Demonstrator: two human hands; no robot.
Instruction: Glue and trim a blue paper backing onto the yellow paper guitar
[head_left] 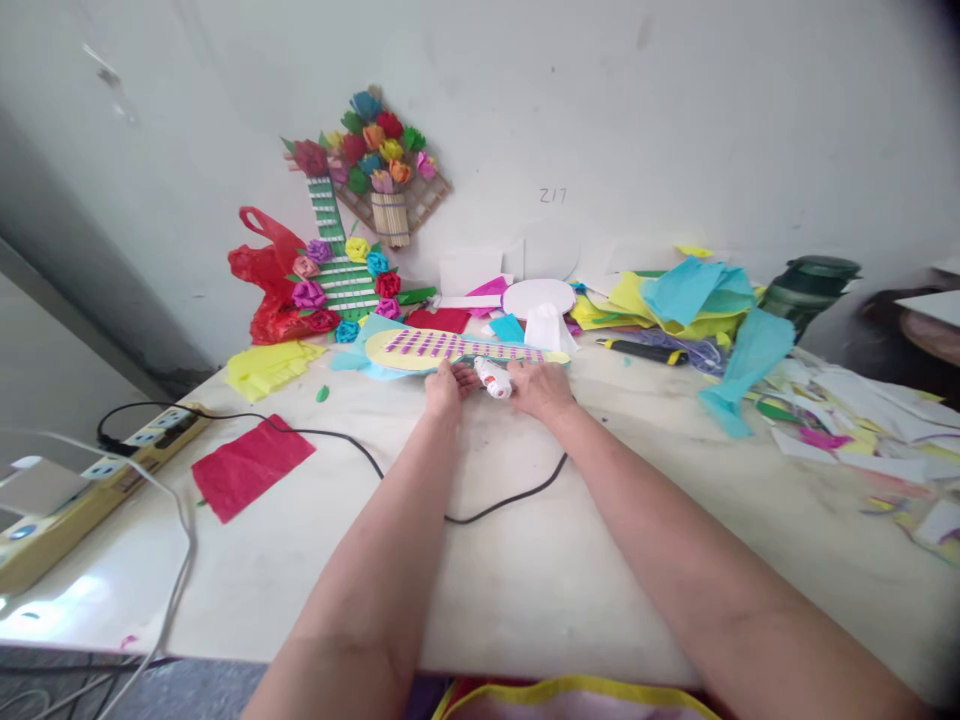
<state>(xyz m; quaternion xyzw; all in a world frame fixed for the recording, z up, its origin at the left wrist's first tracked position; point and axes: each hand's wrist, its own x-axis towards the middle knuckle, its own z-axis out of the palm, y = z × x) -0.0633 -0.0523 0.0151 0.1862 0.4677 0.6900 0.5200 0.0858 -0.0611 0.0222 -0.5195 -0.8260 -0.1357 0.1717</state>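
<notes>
Beyond our left hand [452,384] lies the yellow cutout [397,350] with rows of purple strips, its near edge just at our fingers. That hand's fingers stretch toward the right; whether they grip the edge, we cannot tell. Our right hand [541,388] is closed around a white glue gun [493,378], whose body fills the gap between our two hands, in front of the cutout. Nearer us than both hands, a black cord [487,515] loops over the counter [525,600]. Left of our left hand we see a red sheet [253,467]; beyond and right of our right hand rests a black-and-yellow cutter [645,351].
</notes>
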